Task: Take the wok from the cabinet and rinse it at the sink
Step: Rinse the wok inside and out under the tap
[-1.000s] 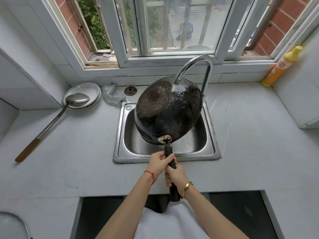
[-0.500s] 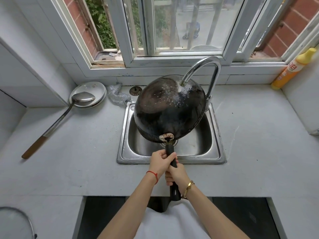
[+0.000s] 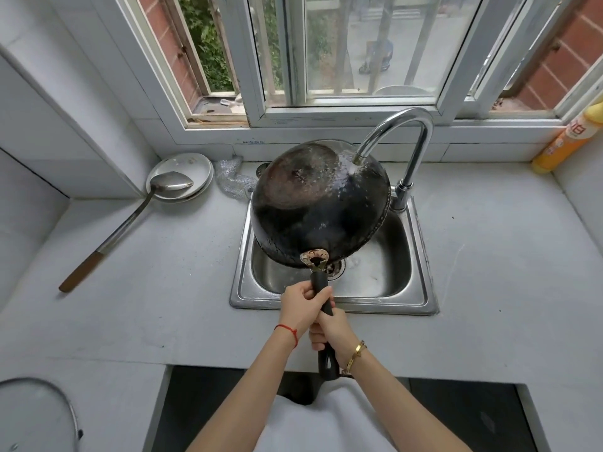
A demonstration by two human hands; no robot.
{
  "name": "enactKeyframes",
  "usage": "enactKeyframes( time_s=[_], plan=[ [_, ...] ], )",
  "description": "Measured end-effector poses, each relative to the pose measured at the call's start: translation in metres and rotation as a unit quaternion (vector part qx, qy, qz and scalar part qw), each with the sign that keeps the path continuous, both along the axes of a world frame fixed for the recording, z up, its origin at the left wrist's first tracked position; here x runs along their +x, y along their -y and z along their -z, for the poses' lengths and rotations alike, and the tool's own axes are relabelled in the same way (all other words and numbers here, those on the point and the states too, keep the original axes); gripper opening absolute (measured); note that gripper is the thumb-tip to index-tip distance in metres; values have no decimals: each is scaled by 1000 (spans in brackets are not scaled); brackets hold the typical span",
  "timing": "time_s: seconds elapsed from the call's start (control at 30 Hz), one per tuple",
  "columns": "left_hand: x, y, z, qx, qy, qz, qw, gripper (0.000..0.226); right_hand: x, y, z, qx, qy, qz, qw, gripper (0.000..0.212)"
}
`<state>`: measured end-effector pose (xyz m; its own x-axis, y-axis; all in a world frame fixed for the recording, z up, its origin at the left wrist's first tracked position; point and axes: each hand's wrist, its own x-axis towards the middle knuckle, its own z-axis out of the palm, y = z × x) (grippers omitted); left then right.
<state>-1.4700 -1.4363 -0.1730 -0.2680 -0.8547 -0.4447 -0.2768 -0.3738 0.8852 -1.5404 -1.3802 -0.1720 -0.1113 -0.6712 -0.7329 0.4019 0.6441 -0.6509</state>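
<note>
A black wok (image 3: 321, 203) is tipped bottom-up over the steel sink (image 3: 421, 288), its blackened underside facing me. Water from the curved chrome faucet (image 3: 396, 132) splashes on the wok's upper right side. Both hands grip the wok's black handle (image 3: 321, 288). My left hand (image 3: 301, 305), with a red string at the wrist, holds the handle nearer the wok. My right hand (image 3: 331, 331), with a gold bracelet, holds it lower down, toward the counter's front edge.
A long ladle (image 3: 130, 223) lies on the grey counter (image 3: 163, 288) with its bowl on a white plate (image 3: 181, 176). A steel scrubber (image 3: 233, 181) sits behind the sink. A yellow bottle (image 3: 567, 138) stands at the far right. A glass lid (image 3: 36, 415) lies at bottom left.
The wok has turned a little under the stream, so the water now lands further to its right side. Both hands keep the same grip on the handle.
</note>
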Motion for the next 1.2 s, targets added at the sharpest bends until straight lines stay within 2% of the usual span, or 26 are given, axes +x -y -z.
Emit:
enactKeyframes(
  time_s=[0.63,1.2],
  plan=[
    [-11,-46,2,24,-11,33,999,12,-8,-50,2,28,-7,31,999,38],
    [-12,-17,-8,12,-32,0,999,11,-13,-17,-5,-4,-20,2,1000,36]
  ],
)
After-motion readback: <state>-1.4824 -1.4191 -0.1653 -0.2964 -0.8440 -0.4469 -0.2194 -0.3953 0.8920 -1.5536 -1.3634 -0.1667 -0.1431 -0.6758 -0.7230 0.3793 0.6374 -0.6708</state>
